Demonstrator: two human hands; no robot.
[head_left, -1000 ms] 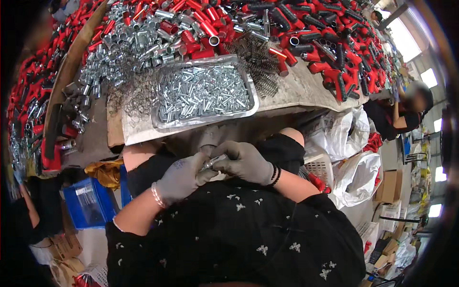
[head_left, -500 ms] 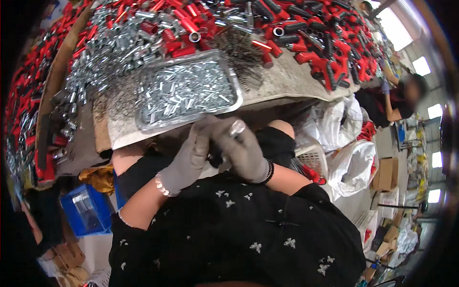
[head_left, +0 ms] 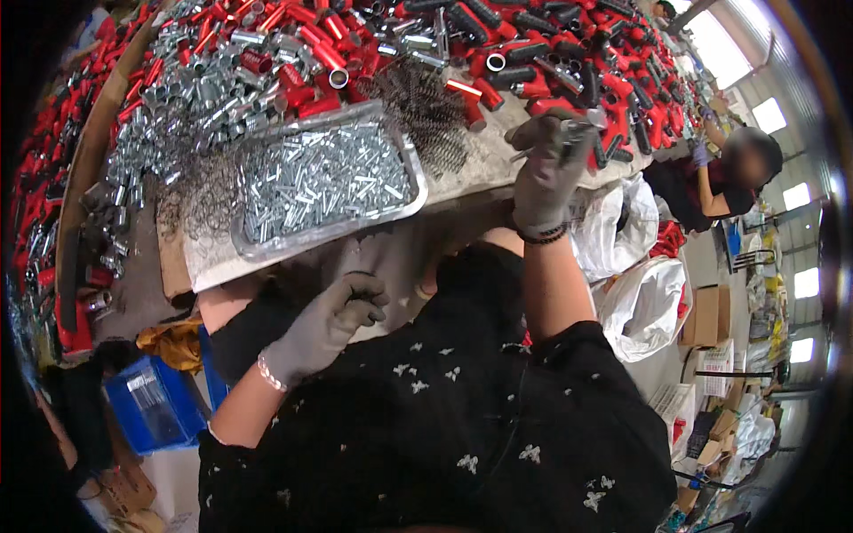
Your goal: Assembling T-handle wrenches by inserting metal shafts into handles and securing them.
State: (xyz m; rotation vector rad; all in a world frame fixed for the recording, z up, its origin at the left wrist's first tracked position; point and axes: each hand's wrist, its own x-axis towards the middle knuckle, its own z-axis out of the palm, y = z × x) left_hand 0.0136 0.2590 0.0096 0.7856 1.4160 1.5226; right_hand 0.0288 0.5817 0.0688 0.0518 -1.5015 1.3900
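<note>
Metal part [head_left: 594, 118] (blurred), in right hand [head_left: 546, 173], printed carton [head_left: 715, 362]

The table [head_left: 484, 160] bears a metal tray [head_left: 334, 230], dark springs [head_left: 431, 124], silver sleeves [head_left: 182, 111] and red-and-black handles [head_left: 622, 93].

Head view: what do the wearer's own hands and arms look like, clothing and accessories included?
Both the left hand and right hand wear grey gloves, darker at the fingers. A pale, shiny bracelet circles the left wrist, a dark beaded bracelet the right. The black top has short sleeves and small white butterfly-like motifs.
</note>
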